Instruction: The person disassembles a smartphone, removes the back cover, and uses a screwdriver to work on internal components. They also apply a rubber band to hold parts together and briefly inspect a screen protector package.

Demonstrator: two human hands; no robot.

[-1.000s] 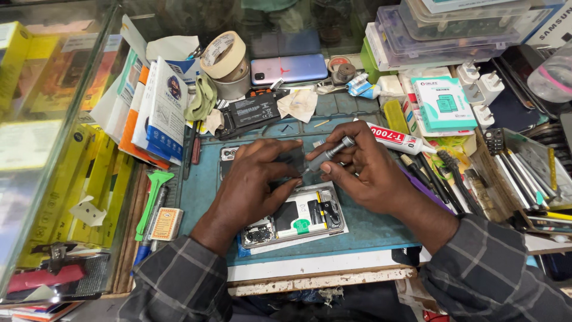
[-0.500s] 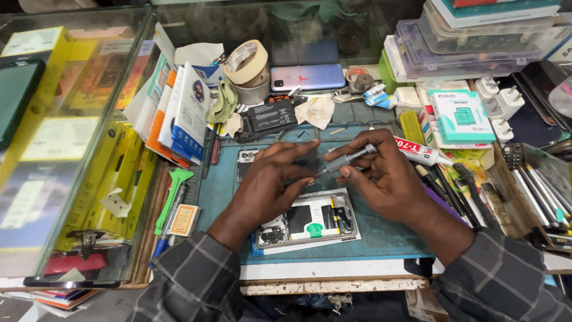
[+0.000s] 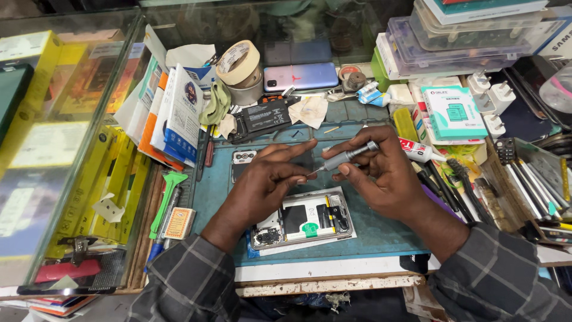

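Two bare hands meet above a teal rubber work mat [image 3: 381,229] on a crowded counter [image 3: 333,285]. The right hand [image 3: 390,179] has its grip clamped on a slim silver metal screwdriver [image 3: 344,157], thumb and fingers pinching the shaft, its tip pointing left. The left hand [image 3: 268,185] has its fingers drawn together at that tip, touching it; whether anything small sits between them cannot be told. Just below the hands, flat on the mat, lies an opened smartphone with its back cover off [image 3: 304,219], showing a black inner plate, a camera cluster at its left end and a green sticker. Beyond the hands lie a black rectangular phone battery [image 3: 265,114], a bluish-purple smartphone [image 3: 301,76] and a roll of beige masking tape [image 3: 238,61]. A green plastic pry tool [image 3: 165,197] rests left of the mat.
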